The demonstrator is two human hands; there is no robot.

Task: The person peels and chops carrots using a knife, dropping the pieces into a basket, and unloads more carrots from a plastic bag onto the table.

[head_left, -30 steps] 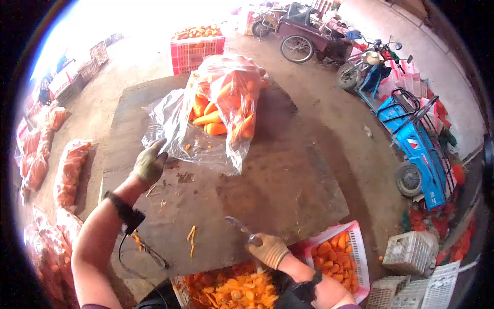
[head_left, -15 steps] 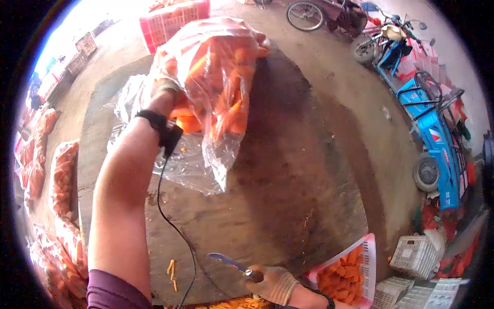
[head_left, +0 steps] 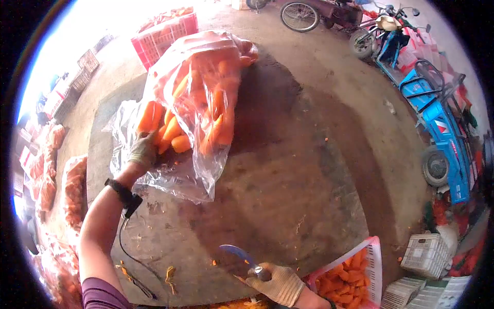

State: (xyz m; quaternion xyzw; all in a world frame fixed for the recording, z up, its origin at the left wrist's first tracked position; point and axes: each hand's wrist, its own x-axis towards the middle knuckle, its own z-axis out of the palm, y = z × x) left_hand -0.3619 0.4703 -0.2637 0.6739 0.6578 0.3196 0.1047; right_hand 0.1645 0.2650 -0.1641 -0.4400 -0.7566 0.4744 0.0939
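A clear plastic bag full of orange carrots lies on the board, its mouth open toward me. At the mouth, my gloved left hand is closed around the lower end of a thick carrot. My gloved right hand grips a knife near the board's front edge. Its curved, bluish blade points up and left. Just right of that hand stands a pink-rimmed crate holding carrot pieces.
The wide dark board carries peel scraps. A black cable hangs from my left wrist. Beyond the bag stands a red crate. Filled bags line the left; a blue cart and a white crate are at right.
My left hand has come back toward me from inside the bag, with a thick carrot now at its mouth. The right hand and knife have shifted slightly right.
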